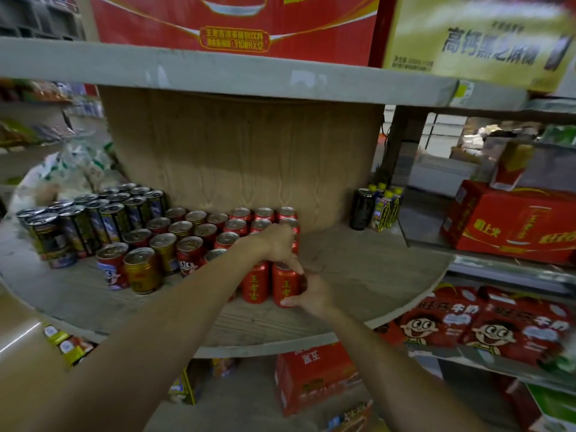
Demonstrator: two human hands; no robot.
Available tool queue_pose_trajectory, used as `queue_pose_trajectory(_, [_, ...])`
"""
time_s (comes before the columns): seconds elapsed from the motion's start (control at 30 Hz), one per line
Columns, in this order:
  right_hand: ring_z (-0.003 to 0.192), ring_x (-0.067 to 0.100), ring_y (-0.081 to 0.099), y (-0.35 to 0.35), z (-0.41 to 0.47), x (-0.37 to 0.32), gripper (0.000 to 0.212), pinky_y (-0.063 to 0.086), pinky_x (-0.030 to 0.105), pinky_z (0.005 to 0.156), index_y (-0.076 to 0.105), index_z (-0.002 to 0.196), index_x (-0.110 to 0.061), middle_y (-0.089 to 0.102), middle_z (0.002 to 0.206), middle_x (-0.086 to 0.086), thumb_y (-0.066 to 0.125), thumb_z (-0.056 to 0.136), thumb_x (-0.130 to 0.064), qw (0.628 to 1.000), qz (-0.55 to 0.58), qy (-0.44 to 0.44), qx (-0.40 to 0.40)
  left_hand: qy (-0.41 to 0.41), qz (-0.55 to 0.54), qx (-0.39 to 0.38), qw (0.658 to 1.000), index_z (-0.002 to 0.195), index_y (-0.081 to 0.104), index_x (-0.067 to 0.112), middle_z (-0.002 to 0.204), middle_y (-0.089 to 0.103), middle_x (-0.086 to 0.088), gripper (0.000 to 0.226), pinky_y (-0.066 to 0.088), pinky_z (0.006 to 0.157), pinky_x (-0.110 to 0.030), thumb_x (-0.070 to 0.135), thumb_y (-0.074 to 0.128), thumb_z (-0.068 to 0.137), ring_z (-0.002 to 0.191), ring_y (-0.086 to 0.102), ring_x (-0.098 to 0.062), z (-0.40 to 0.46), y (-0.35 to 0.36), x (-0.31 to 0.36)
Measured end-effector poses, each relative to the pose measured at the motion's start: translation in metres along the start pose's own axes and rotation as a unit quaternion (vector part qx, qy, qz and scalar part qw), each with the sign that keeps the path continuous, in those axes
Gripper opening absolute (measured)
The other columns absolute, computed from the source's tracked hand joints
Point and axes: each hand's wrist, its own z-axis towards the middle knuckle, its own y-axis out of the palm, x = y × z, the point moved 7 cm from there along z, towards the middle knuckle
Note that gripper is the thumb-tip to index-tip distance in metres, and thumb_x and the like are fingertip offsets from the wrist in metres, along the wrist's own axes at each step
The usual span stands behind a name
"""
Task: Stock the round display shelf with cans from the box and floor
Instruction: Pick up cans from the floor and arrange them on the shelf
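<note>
Right hand (pixel 311 294): it is gripping the front red herbal-tea can (pixel 285 286) from the side, thumb low on the label and fingers wrapped round the far side — likely steadying it while it is being squared into line
Left hand (pixel 280 244): it is reaching over the row, its index finger pressing down on that same can's rim, the other fingers loosely curled and holding nothing — probably keeping the can from tipping
Task can: it is standing upright on the round display shelf (pixel 358 275), at the right end of the red block, touching its neighbour can (pixel 255 283)
Why here: the red cans are being built outward in rows from the wooden core (pixel 243 157), so each new one is going on the open right front edge, beside bare shelf
Red tea cans: about ten are showing; some are hidden behind the forearm
Mixed red and gold cans (pixel 141 269): roughly a dozen, sitting left of the red block
Dark cans (pixel 93 222): about a dozen, packed at the far left
Far right by the core: one black can (pixel 361 208) plus a small pack of yellow-capped bottles (pixel 385 207)
Supply: a red carton (pixel 314 377) is lying on the floor under the shelf, contents not visible
</note>
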Motion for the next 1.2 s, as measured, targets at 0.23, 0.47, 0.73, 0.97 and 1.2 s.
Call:
queue_pose_trajectory(0.23, [0.118, 0.019, 0.058, 0.000, 0.015, 0.005, 0.074, 0.045, 0.029, 0.095, 0.050, 0.129, -0.016, 0.062, 0.127, 0.002, 0.088, 0.067, -0.024, 0.998, -0.025, 0.000, 0.065, 0.014, -0.020, 0.026, 0.999, 0.089, 0.069, 0.007, 0.088, 0.069, -0.008, 0.049, 0.054, 0.077, -0.036, 0.043, 0.089, 0.062, 0.085, 0.065, -0.021, 0.013, 0.000, -0.014])
queue_pose_trajectory(0.47, [0.121, 0.023, 0.057, 0.006, 0.024, -0.004, 0.082, 0.046, 0.035, 0.102, 0.043, 0.135, -0.014, 0.060, 0.130, 0.006, 0.089, 0.067, -0.018, 0.996, -0.048, 0.011, 0.075, 0.012, -0.003, 0.023, 1.000, 0.104, 0.068, 0.011, 0.102, 0.063, -0.002, 0.049, 0.049, 0.081, -0.030, 0.036, 0.088, 0.067, 0.096, 0.058, -0.018, 0.018, -0.001, -0.016])
queue_pose_trajectory(0.73, [0.112, 0.015, 0.058, -0.020, 0.009, 0.012, 0.061, 0.046, 0.029, 0.095, 0.057, 0.124, -0.015, 0.064, 0.121, -0.001, 0.086, 0.072, -0.025, 0.998, -0.034, -0.005, 0.060, 0.073, 0.070, 0.052, 0.994, 0.101, 0.067, 0.010, 0.099, 0.064, -0.003, 0.039, 0.044, 0.076, -0.026, 0.025, 0.086, 0.070, 0.093, 0.059, -0.020, 0.019, 0.002, 0.026])
queue_pose_trajectory(0.97, [0.087, 0.013, 0.057, -0.130, -0.052, 0.089, 0.021, 0.042, 0.021, 0.074, 0.054, 0.094, -0.016, 0.058, 0.091, -0.003, 0.072, 0.085, -0.012, 0.978, -0.056, 0.021, 0.199, 0.175, -0.045, 0.050, 0.982, 0.094, 0.072, 0.008, 0.093, 0.071, -0.006, 0.012, 0.043, 0.074, -0.021, 0.016, 0.074, 0.084, 0.086, 0.063, -0.016, 0.046, 0.075, 0.124])
queue_pose_trajectory(1.2, [0.071, 0.011, 0.051, -0.193, -0.168, 0.240, 0.014, 0.037, 0.030, 0.059, 0.053, 0.096, -0.018, 0.057, 0.091, 0.001, 0.063, 0.090, -0.010, 0.947, -0.073, 0.179, 0.255, 0.209, -0.112, -0.095, 0.967, 0.094, 0.070, 0.004, 0.093, 0.070, -0.013, 0.015, 0.047, 0.073, -0.028, 0.012, 0.075, 0.082, 0.080, 0.061, -0.019, 0.056, 0.235, 0.221])
